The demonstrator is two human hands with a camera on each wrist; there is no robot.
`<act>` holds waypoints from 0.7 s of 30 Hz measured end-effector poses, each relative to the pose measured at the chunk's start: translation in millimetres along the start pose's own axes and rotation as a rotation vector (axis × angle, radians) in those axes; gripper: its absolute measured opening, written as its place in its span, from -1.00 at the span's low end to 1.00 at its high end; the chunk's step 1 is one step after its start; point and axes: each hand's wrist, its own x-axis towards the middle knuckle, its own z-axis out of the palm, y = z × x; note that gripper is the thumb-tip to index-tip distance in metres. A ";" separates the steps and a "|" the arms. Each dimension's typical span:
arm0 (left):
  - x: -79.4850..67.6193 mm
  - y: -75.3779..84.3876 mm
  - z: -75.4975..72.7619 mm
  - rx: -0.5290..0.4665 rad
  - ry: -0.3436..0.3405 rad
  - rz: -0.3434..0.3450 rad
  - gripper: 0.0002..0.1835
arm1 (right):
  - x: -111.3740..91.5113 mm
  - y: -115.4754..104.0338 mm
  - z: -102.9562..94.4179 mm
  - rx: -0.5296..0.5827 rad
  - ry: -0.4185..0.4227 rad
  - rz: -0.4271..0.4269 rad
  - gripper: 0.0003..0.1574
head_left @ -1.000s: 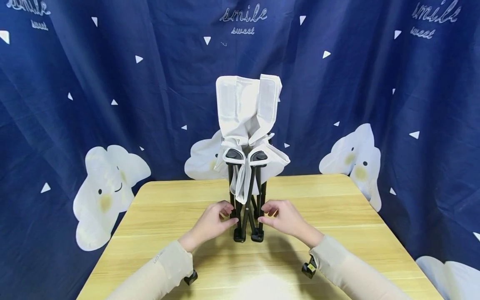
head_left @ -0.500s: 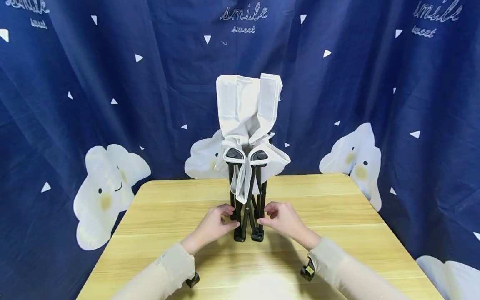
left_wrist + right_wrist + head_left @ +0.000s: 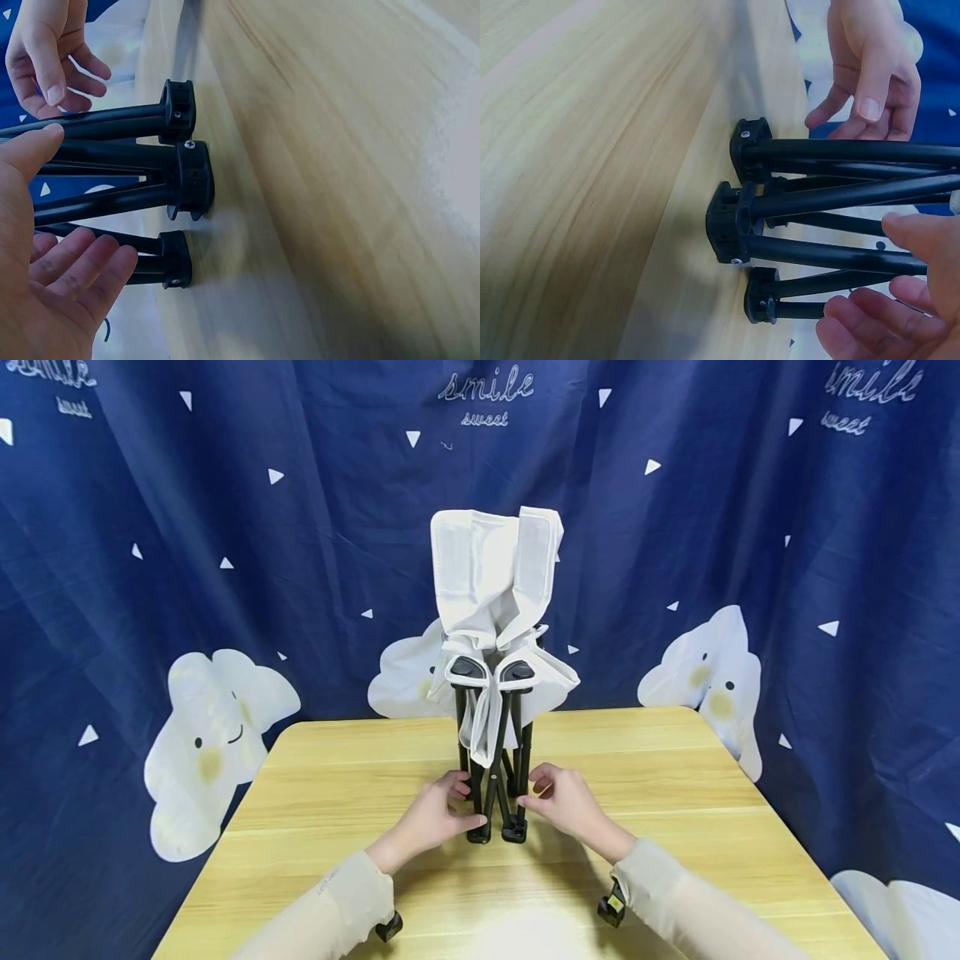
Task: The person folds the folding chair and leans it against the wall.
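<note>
A small folded folding chair with bunched white fabric (image 3: 491, 560) and thin black legs stands upright near the table's middle. To the left of its lower legs is my left hand (image 3: 431, 810), fingers spread and relaxed, thumb overlapping a front leg in the head view. On the opposite side my right hand (image 3: 568, 797) reaches toward the legs with loosely bent fingers. In the left wrist view, the fingers (image 3: 75, 262) lie beside a black foot (image 3: 180, 259), not wrapped round it. The right wrist view has black plastic feet (image 3: 731, 221) on the wood, with the right thumb (image 3: 915, 229) near one leg tube.
The light wooden table (image 3: 345, 752) has rounded far corners. A dark blue curtain (image 3: 300, 568) with white clouds and triangles hangs right behind it. Small black devices, such as the right wrist's device (image 3: 612, 906), sit under both cuffs.
My left hand has spread wider, its thumb shifting slightly right and toward me along the front leg. The right hand has shifted only slightly. The chair stays where it was.
</note>
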 end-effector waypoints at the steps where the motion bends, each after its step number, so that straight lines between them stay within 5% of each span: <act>1: -0.1 -0.1 0.9 0.007 0.000 0.001 -0.14 | 0.3 0.6 0.6 0.002 0.005 -0.001 -0.57; 21: 3.4 -5.3 16.2 -0.008 0.029 0.041 -0.33 | 8.7 9.1 19.4 0.139 0.069 0.005 -0.80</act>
